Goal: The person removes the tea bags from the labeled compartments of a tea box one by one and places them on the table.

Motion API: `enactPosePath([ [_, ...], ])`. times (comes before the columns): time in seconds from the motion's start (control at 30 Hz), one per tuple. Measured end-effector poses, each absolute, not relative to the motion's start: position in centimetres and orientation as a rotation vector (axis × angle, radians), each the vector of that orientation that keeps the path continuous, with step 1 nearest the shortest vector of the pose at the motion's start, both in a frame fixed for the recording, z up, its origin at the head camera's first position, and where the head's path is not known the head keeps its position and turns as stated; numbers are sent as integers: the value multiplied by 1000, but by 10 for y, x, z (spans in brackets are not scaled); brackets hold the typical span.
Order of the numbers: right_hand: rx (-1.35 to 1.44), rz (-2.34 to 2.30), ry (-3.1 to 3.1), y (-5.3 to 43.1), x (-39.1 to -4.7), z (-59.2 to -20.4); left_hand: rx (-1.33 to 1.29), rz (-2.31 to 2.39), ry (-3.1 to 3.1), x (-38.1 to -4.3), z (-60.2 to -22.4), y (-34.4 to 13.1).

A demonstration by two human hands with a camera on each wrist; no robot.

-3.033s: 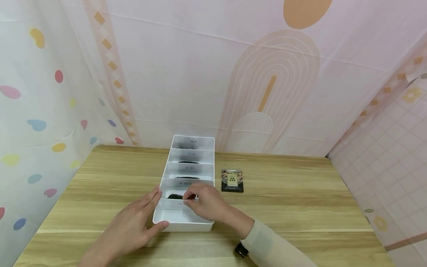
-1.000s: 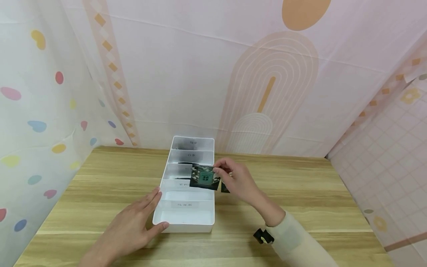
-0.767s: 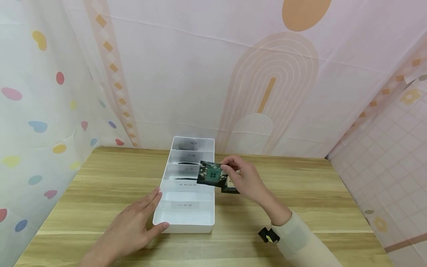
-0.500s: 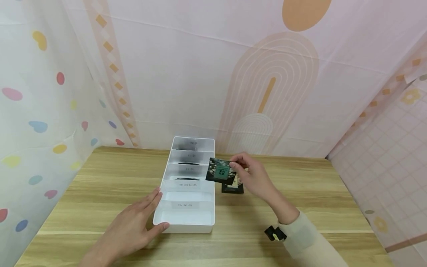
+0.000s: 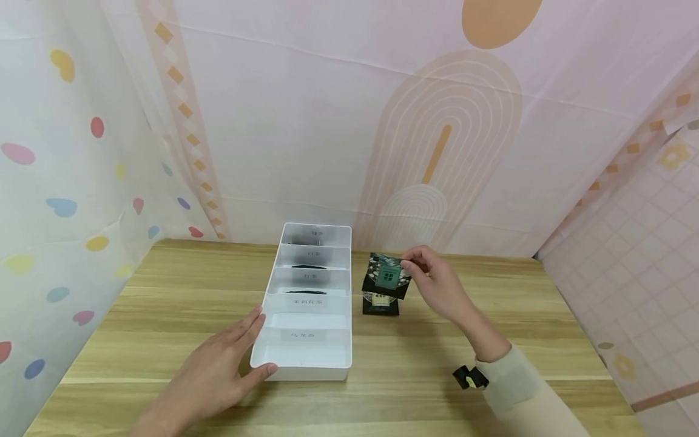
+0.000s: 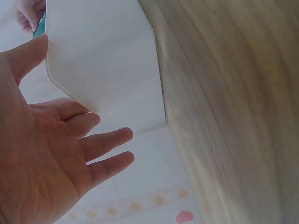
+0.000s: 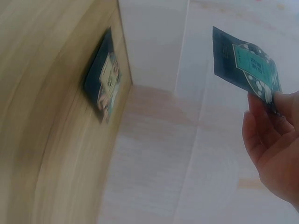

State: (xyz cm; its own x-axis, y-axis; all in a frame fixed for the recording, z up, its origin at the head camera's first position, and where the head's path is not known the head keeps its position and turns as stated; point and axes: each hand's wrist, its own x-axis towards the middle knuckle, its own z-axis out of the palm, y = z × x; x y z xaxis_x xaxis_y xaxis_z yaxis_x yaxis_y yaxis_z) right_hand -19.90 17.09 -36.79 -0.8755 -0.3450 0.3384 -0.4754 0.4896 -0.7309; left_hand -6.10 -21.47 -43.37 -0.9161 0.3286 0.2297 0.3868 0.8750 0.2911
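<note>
My right hand (image 5: pixel 437 284) pinches a dark tea sachet with a green label (image 5: pixel 388 276) by its edge, raised above the table. In the right wrist view the same sachet (image 7: pixel 247 65) hangs between thumb and fingers. A second dark sachet with a cream label (image 5: pixel 380 304) lies flat on the table, partly covered by the held one in the head view. My left hand (image 5: pixel 218 361) rests against the near left corner of a white divided box (image 5: pixel 308 373), thumb on the front rim and fingers along the left side. Its fingers are spread in the left wrist view (image 6: pixel 51 149).
Labelled compartments run from front to back in the box; the two nearest show bare white floors, and dark sachet edges (image 5: pixel 308 267) show in those farther back. Patterned curtains (image 5: pixel 262 121) stand behind and beside the wooden table (image 5: pixel 491 315). A black clip (image 5: pixel 471 377) hangs at the right sleeve.
The right hand has lifted the green-labelled sachet out of the second compartment from the front and carried it right, over the cream-labelled one. The left hand has stayed at the box corner.
</note>
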Motion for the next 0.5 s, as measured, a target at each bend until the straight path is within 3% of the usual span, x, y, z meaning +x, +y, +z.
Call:
enactPosePath([
  [0.5, 695, 1322, -2587, 206, -218, -383, -549, -500, -2872, -61, -433, -215],
])
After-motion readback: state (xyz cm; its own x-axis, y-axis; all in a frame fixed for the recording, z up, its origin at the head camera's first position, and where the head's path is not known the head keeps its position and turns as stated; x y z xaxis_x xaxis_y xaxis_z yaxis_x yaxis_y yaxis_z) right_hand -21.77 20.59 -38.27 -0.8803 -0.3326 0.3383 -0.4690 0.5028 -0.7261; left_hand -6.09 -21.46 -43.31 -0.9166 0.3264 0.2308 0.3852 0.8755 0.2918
